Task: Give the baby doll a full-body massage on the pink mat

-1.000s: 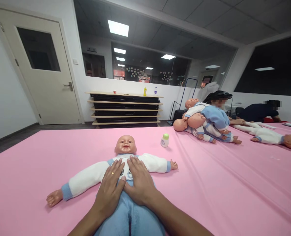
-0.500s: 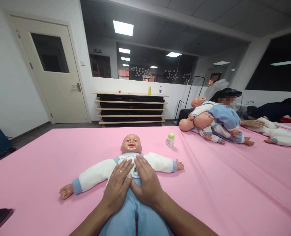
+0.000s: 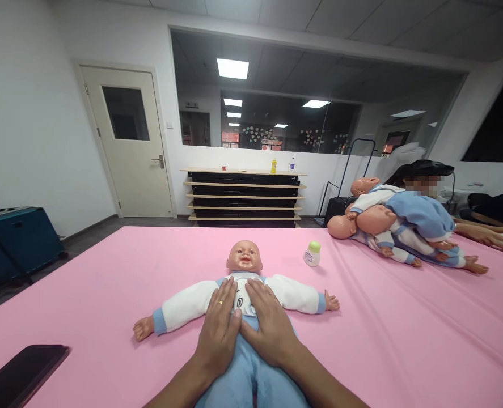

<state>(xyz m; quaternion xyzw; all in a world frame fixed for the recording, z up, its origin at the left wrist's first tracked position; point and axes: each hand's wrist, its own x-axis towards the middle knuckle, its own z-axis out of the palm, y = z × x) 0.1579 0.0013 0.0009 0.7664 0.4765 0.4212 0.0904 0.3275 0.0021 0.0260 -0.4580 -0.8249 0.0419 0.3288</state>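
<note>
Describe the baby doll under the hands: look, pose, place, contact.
The baby doll lies face up on the pink mat, arms spread wide. Its bald, smiling head looks like plastic; it wears a white fleecy top with blue cuffs and light blue trousers. Its bare hands show at the cuffs. The left hand and right hand rest flat, side by side, on its chest and belly.

This was a training room for infant care, set inside an office-like building. A wide pink padded mat (image 3: 404, 340) filled the floor, with several baby dolls (image 3: 387, 226) in blue-and-white suits laid out on it and a small lotion bottle (image 3: 312, 254) beside them. Ceiling light panels, an interior glass window (image 3: 311, 96), a plain door (image 3: 132, 153) and low stacked shelving (image 3: 245, 195) along the wall completed the institutional look.
</note>
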